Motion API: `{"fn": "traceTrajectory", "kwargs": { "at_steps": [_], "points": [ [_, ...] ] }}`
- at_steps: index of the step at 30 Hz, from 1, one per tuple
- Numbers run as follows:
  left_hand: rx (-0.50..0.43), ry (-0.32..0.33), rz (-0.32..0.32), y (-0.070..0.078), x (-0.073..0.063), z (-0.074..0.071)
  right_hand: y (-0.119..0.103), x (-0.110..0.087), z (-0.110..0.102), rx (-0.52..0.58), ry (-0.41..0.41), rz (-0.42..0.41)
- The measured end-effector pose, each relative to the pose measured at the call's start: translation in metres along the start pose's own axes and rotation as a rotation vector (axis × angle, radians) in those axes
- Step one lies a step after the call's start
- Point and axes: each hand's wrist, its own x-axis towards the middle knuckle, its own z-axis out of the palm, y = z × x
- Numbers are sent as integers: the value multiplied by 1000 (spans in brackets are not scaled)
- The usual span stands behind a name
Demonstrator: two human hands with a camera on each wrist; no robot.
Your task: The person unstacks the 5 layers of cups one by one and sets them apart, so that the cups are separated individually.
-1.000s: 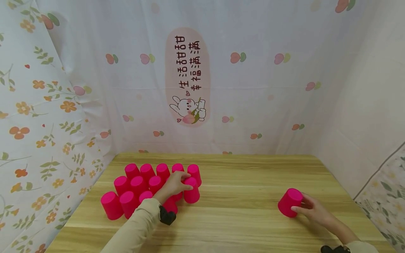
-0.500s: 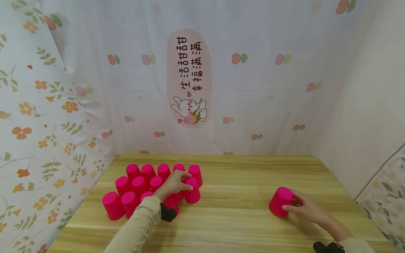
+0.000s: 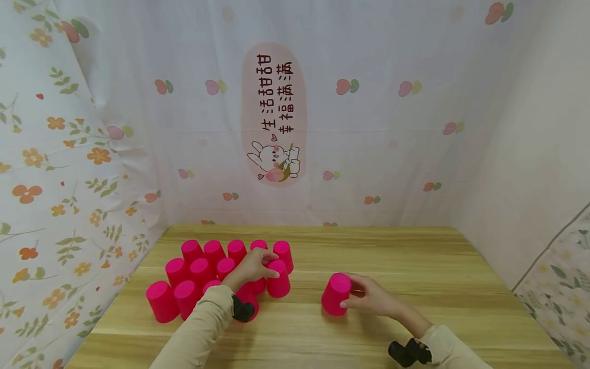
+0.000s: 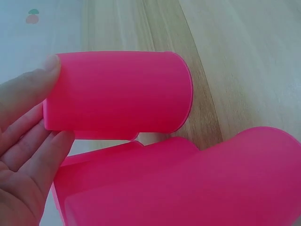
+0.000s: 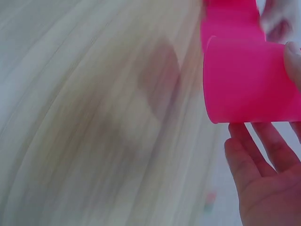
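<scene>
In the head view my left hand pinches an upside-down pink cup near its top, at the right end of a group of cups. The left wrist view shows thumb and fingers on either side of this cup's closed end. Farther right, my right hand grips another pink cup, bottom up and slightly tilted. In the right wrist view that cup sits between thumb and fingers, with shadow on the wood beneath it. My left hand and sleeve hide some cups of the group.
Several more upside-down pink cups stand in rows on the left of the wooden table. One cup stands just behind the left-held one. Patterned cloth hangs around the table's back and sides.
My right hand has carried its cup leftward across the table, closer to the group. My left hand stays on its cup, which has barely moved.
</scene>
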Motion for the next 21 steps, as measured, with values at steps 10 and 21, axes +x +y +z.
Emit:
{"fn": "traceTrajectory", "kwargs": {
  "at_steps": [10, 21],
  "points": [
    [25, -25, 80, -9, 5, -2, -13, 62, 64, 41, -97, 65],
    [61, -18, 39, -3, 1, -2, -10, 89, 99, -24, -96, -5]
  ]
}}
